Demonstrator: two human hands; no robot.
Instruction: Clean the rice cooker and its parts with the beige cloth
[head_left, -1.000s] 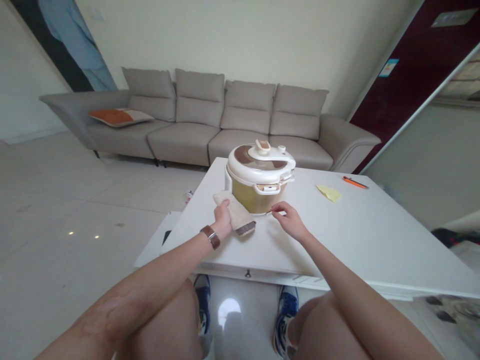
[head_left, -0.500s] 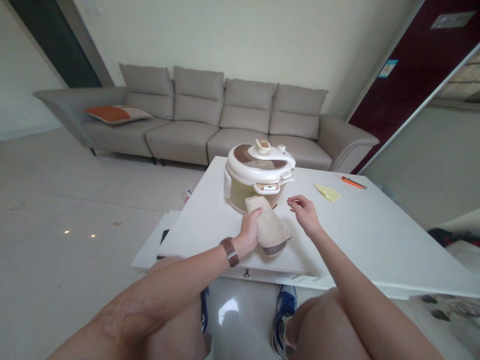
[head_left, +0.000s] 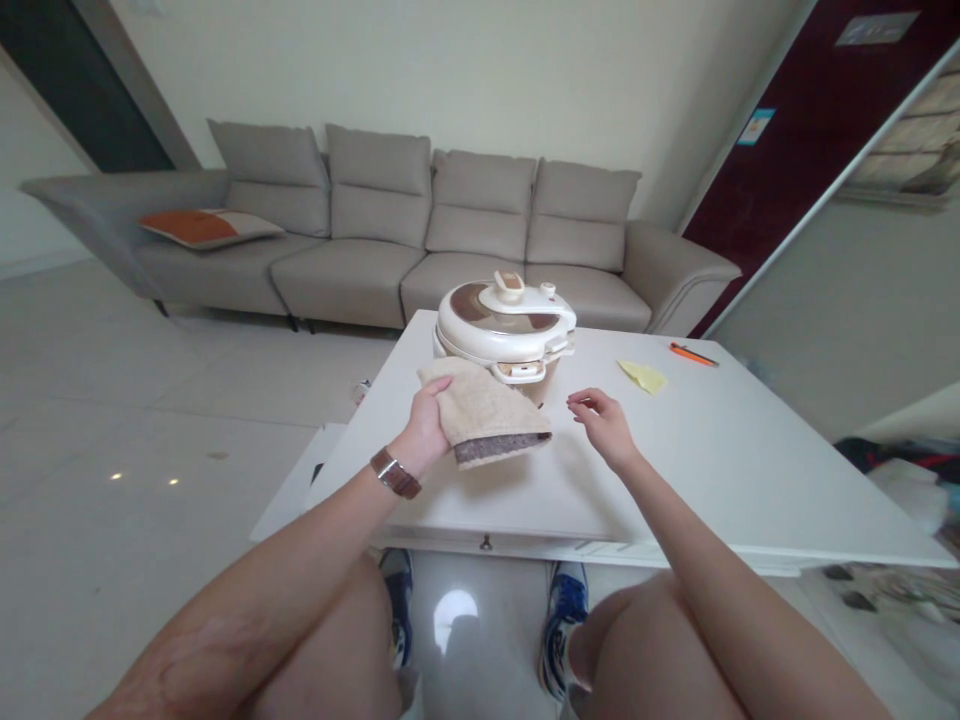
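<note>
My left hand (head_left: 429, 425) grips a beige cloth (head_left: 487, 405), thumb on top. The cloth is folded, and a grey-brown inner side shows along its lower edge. It is held over the table and hides part of the front of a white electric pressure cooker (head_left: 502, 325). The cooker's lid is down. To the right of the cloth, my right hand (head_left: 604, 428) hovers above the table, fingers loosely bent and slightly apart, touching nothing that I can see.
The cooker stands on a white table (head_left: 697, 470). A yellow piece of paper or cloth (head_left: 641, 376) and an orange utility knife (head_left: 694, 355) lie to the right. Behind is a grey sofa (head_left: 352, 275) with an orange cushion (head_left: 199, 228).
My left hand has moved left and up with the cloth, which has turned and spread wider, showing more of its grey-brown inside. My right hand has barely moved. The view has shifted slightly.
</note>
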